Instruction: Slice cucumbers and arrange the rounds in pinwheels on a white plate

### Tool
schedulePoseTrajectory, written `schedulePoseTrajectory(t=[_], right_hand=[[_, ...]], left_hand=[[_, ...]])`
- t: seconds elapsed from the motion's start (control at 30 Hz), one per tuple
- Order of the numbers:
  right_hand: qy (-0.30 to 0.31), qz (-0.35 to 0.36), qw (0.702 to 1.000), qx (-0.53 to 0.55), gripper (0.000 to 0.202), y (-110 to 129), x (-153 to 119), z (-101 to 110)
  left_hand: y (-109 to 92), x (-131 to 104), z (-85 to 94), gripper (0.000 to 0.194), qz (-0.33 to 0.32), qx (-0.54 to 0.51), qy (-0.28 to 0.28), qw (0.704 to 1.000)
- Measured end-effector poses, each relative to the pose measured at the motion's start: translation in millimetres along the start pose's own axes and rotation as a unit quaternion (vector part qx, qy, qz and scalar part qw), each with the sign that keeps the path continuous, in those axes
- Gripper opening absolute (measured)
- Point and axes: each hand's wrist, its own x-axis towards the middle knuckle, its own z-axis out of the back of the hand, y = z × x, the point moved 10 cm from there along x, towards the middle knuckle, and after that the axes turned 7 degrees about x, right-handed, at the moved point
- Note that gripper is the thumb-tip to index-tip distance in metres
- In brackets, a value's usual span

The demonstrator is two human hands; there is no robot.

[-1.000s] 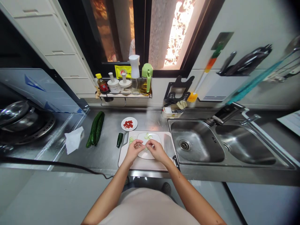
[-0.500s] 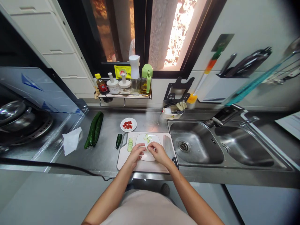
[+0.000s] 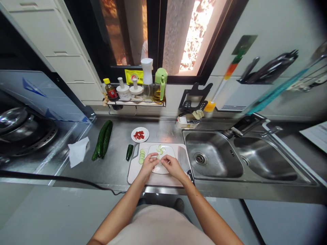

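a thin pale green cucumber slice (image 3: pixel 158 157) shows at the fingertips of two bare hands, low over the middle of a white plate (image 3: pixel 168 151). the left hand (image 3: pixel 149 164) has thumb and forefinger curved inward with a slight gap at the tips; the right hand (image 3: pixel 171 163) is bent into a narrow pinch facing it. which of them grips the slice, or whether both do, is too small to tell. working with fingertips probably suits something so thin and bendable.

on the far part of the plate, curved green pieces (image 3: pixel 160 148) fan out, apparently set with care. the plate rests on a pale cutting board (image 3: pixel 136 175), perhaps to keep everything within short reach. just left of it, overlapping slices (image 3: pixel 141 157) form a row, likely easy to lift singly.

at the board's right edge lies a knife (image 3: pixel 183 156), its dark handle toward the near corner (seemingly parked clear of the wrists). left of the board sits a cucumber stub (image 3: pixel 129 152); farther left, two whole cucumbers (image 3: pixel 102 140) lie side by side. beyond the board, a small dish (image 3: pixel 133 137) keeps red bits (image 3: pixel 139 135) separate. the sink (image 3: pixel 214 153) is on the right.
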Motion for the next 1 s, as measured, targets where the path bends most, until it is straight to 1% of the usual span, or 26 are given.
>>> schedulePoseTrajectory(t=[0.13,0.4,0.57,0.7,0.8,0.9,1.0], right_hand=[[0.003,-0.011,1.000,0.029,0.018,-1.6,1.3,-1.8],[0.005,-0.063,0.994,0.092,0.016,-18.2,1.9,-5.4],[-0.003,-0.089,0.992,0.092,0.014,-24.4,-0.3,-3.4],[-0.007,-0.090,0.993,0.073,0.016,-35.6,-2.2,-1.1],[-0.009,-0.086,0.996,0.038,0.015,-50.1,-3.8,3.0],[-0.010,-0.091,0.995,-0.033,0.014,-65.9,-5.9,9.5],[-0.008,-0.092,0.989,-0.112,0.014,-74.8,-7.8,16.4]], left_hand=[[-3.9,-0.7,0.4,0.057,-0.030,0.001,-0.004,1.000],[-12.0,-0.7,0.3,0.048,-0.101,0.044,-0.006,0.994],[-9.8,0.9,-0.9,0.043,-0.115,0.062,-0.008,0.991],[-2.3,3.9,-4.0,0.042,-0.107,0.066,-0.005,0.992],[8.4,10.6,-8.6,0.038,-0.097,0.066,0.005,0.993],[24.6,22.2,-16.5,0.034,-0.077,0.074,0.024,0.994],[40.9,36.1,-24.0,0.030,-0.057,0.109,0.032,0.992]])
